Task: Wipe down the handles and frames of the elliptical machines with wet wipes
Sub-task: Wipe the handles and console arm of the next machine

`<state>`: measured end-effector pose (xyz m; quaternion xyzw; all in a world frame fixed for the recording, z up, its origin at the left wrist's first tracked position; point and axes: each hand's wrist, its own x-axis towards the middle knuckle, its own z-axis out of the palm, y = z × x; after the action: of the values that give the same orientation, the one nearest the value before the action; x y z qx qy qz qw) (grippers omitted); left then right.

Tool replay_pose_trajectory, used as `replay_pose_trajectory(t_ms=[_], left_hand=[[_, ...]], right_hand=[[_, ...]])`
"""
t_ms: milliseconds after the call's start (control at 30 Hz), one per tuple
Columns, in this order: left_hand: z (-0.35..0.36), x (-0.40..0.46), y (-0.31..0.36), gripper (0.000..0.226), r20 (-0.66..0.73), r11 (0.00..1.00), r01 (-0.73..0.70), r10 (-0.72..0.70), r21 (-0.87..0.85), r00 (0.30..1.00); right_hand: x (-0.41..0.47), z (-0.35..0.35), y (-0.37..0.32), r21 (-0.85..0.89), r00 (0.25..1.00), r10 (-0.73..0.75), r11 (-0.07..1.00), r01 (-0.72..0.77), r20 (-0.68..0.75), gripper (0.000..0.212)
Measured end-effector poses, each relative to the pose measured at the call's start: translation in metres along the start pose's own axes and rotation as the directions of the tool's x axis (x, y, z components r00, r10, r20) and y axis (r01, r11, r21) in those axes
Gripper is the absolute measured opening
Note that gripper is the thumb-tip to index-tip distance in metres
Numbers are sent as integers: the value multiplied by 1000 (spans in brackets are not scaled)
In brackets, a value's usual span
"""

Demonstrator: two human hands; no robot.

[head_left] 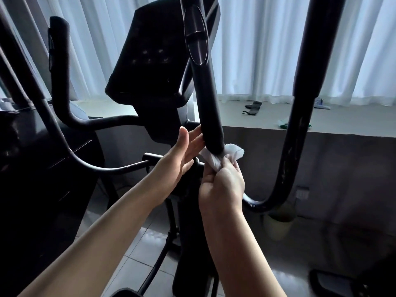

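A black padded handle of the elliptical machine rises through the middle of the view, with a grey sensor plate near its top. My right hand pinches a white wet wipe that wraps the lower end of this handle. My left hand is flat beside the handle, its straight fingers touching the handle's left side. The dark console stands behind. A second black handle bar curves up at the right, and another stands at the left.
White curtains hang along the back above a pale ledge carrying a black strap and small items. A dark cabinet is at the left. Glossy floor tiles lie below, with a pale bin near the wall at the right.
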<state>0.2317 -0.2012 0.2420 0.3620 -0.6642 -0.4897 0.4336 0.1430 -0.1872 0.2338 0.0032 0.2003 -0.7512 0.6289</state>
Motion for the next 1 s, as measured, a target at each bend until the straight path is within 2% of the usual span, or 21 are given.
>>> replay_pose_trajectory(t_ms=[100, 167, 233, 267, 300, 333, 367, 400, 433, 467, 500, 533, 567, 600, 667, 733, 867, 933, 1000], left_hand=[[1, -2, 1, 61, 4, 1000, -17, 17, -10, 1000], [0, -4, 1, 58, 24, 999, -39, 39, -3, 999], [-1, -4, -1, 58, -5, 998, -68, 68, 19, 998], [-2, -3, -3, 60, -63, 995, -92, 94, 35, 994], [-1, -1, -1, 61, -133, 989, -130, 139, 71, 981], [1, 1, 2, 62, -201, 973, -183, 208, 137, 957], [4, 5, 7, 61, -248, 940, -252, 306, 229, 919], [9, 9, 15, 59, -269, 882, -329, 425, 338, 864], [13, 14, 25, 57, -261, 801, -398, 542, 446, 799], [19, 20, 36, 56, -231, 715, -450, 636, 535, 736], [24, 27, 46, 56, -196, 643, -485, 699, 592, 688], [30, 34, 55, 55, -169, 593, -511, 739, 623, 652], [36, 41, 64, 55, -155, 559, -533, 768, 635, 621], [41, 49, 71, 55, -151, 535, -553, 792, 638, 592], [50, 61, 83, 53, -147, 498, -590, 828, 635, 541], [56, 71, 90, 51, -133, 477, -626, 847, 616, 515], [58, 88, 106, 50, -118, 452, -647, 863, 614, 491], [61, 92, 116, 50, -136, 452, -648, 869, 613, 476], [68, 95, 128, 48, -161, 467, -665, 869, 584, 469]], right_hand=[[-24, -5, -3, -74, 997, -24, 997, 30, 77, 22], [-42, -7, -10, -146, 981, -70, 985, 97, 182, 21], [-52, -4, -24, -169, 927, -207, 948, 269, 311, 17], [-53, 2, -34, -167, 871, -318, 901, 400, 374, 15], [-50, 10, -45, -175, 780, -454, 806, 565, 430, 15], [-43, 19, -60, -187, 630, -596, 635, 749, 499, 16], [-35, 31, -78, -187, 411, -692, 377, 907, 594, 21], [-23, 43, -98, -168, 169, -698, 70, 983, 696, 28], [-9, 58, -122, -141, -49, -634, -246, 959, 772, 33], [3, 77, -148, -102, -208, -543, -485, 869, 814, 34], [13, 95, -173, -69, -290, -455, -624, 779, 842, 33], [20, 112, -195, -40, -313, -361, -708, 705, 878, 32], [26, 124, -209, 3, -291, -238, -768, 640, 926, 31], [31, 127, -218, 76, -239, -80, -813, 578, 968, 28], [39, 117, -230, 259, -123, 228, -833, 489, 966, 21], [37, 97, -232, 363, -58, 385, -796, 484, 921, 19], [20, 103, -239, 459, -16, 525, -728, 510, 851, 17], [9, 131, -251, 467, -68, 497, -749, 470, 865, 21], [-4, 169, -267, 418, -154, 390, -814, 403, 908, 26]])
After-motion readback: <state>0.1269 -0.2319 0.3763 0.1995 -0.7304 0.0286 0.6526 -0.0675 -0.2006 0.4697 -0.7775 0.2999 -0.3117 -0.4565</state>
